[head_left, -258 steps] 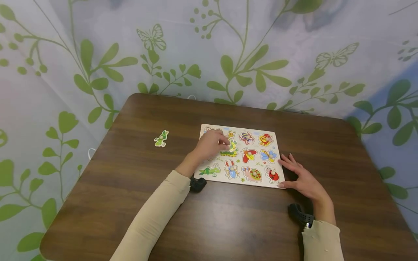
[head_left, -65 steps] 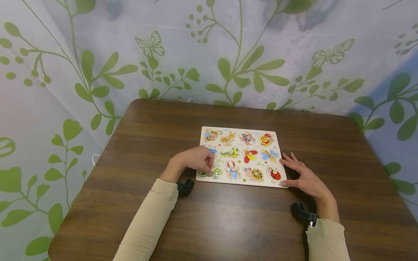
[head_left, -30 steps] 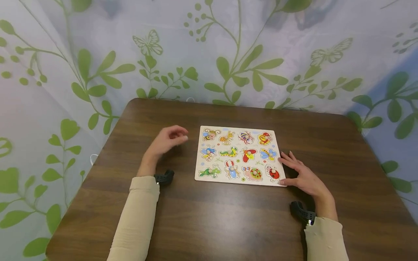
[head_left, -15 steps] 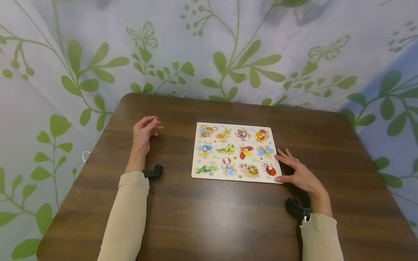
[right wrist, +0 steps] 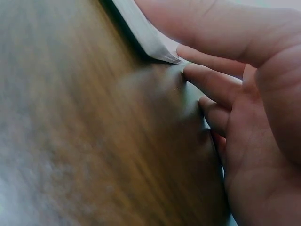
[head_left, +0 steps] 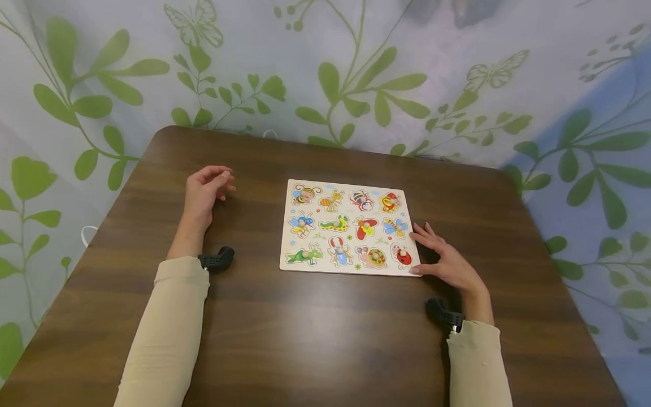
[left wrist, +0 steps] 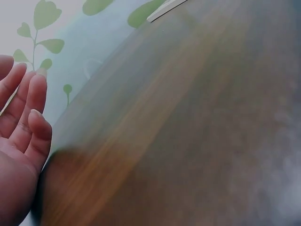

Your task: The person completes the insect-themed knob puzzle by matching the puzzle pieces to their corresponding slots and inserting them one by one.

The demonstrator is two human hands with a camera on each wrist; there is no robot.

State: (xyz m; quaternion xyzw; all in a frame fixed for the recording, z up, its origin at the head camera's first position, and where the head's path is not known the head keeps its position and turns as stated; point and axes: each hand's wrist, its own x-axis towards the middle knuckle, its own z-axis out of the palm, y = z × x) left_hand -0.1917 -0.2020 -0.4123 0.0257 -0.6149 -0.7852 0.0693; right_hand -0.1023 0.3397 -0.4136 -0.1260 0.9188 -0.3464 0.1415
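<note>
A wooden peg puzzle board [head_left: 286, 237] lies flat on the table, its insect pieces sitting in several rows with small knobs on top. Among them are a bee [head_left: 303, 195], a caterpillar [head_left: 337, 224], a green grasshopper [head_left: 305, 256] and a ladybug [head_left: 403, 258]. My right hand [head_left: 452, 265] touches the board's right edge, thumb at the near corner and fingers spread along the side; the right wrist view shows the thumb over the board's edge [right wrist: 136, 28]. Left of the board, my left hand [head_left: 200, 195] is over the table with relaxed, slightly bent fingers, holding nothing.
The brown wooden table [head_left: 315, 339] has rounded back corners. Behind it hangs a pale cloth [head_left: 432, 34] printed with green leaves and butterflies. Black wrist devices [head_left: 217, 259] sit at both sleeve cuffs.
The loose grasshopper piece from the table's left now sits in the board's lower-left slot. My left hand has released it and moved left, away from the board. The right hand stays at the edge.
</note>
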